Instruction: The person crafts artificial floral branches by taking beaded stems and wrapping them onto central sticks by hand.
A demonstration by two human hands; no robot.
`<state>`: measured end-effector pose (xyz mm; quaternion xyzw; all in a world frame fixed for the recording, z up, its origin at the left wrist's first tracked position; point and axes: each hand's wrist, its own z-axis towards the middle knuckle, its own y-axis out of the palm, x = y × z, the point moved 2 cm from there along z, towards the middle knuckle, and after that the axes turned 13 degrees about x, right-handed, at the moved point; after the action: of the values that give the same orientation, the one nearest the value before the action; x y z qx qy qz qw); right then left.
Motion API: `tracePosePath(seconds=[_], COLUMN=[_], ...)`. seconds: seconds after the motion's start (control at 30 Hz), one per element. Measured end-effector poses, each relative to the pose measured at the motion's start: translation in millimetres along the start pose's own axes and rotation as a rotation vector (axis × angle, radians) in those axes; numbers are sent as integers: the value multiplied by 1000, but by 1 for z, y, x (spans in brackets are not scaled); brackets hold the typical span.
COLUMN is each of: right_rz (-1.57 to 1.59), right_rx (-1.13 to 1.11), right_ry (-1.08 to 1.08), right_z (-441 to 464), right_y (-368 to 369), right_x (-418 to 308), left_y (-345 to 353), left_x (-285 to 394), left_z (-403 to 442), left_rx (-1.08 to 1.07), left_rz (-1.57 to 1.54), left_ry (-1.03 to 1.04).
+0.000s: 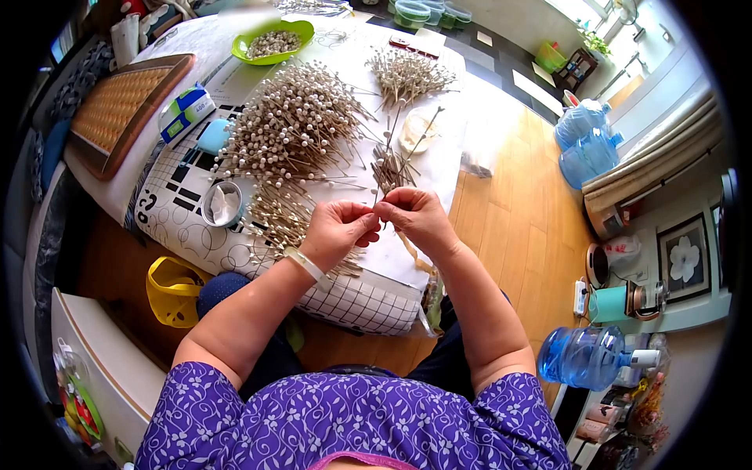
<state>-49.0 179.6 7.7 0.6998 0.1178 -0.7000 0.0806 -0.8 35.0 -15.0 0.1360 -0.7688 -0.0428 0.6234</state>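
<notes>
I saw the left hand (338,230) and the right hand (417,219) fingertip to fingertip above the white-covered table (448,129), both pinched narrowly on thin brown stems (389,170), beside a big heap of white-tipped stems (290,121).

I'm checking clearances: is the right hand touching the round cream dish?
Apart. The head view shows a strip of white table covering between the right hand and the round cream dish.

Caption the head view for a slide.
Left hand and right hand pinch brown stems beside heaped white-tipped stems.
</notes>
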Motion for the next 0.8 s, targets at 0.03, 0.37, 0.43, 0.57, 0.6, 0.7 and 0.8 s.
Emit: tracePosePath(seconds=[0.03,0.37,0.43,0.57,0.6,0.7,0.8], right_rz=[1,207,149,335,437,483,381], right_rx=[2,83,78,106,88,80,74], right_ry=[-1,-39,24,46,28,77,27], right_z=[0,0,-1,0,0,-3,-5], right_y=[0,2,3,10,15,19,17], right_x=[1,10,12,20,21,21,16], left_y=[0,1,0,1,1,2,1], left_x=[0,4,4,-2,-3,1,0], left_z=[0,1,2,2,2,0,1], left_rx=[-2,79,81,62,60,51,8], left_rz=[2,-106,-107,-67,-87,-116,-152], left_ry=[0,41,45,47,48,10,-5])
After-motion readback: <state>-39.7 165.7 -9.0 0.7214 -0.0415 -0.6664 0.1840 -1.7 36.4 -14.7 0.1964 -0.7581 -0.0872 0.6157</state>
